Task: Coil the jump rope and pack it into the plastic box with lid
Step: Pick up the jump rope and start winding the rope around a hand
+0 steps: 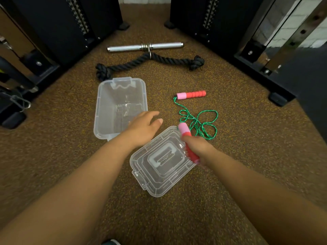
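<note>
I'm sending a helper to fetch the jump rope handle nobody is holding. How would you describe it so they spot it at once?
Start at the clear plastic box standing open on the speckled floor. To its right lies the free handle, flat, green cord trailing from its pink end. Its twin is gripped by the right hand; this one lies alone, untouched.

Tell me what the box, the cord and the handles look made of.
Box: clear, glossy plastic; the floor shows through its walls. Cord: braided green fibre with pale flecks, limp and matte, probably nylon or cotton. Handles, one on the floor and one in the right hand: matte ribbed red and pink, likely foam.
</note>
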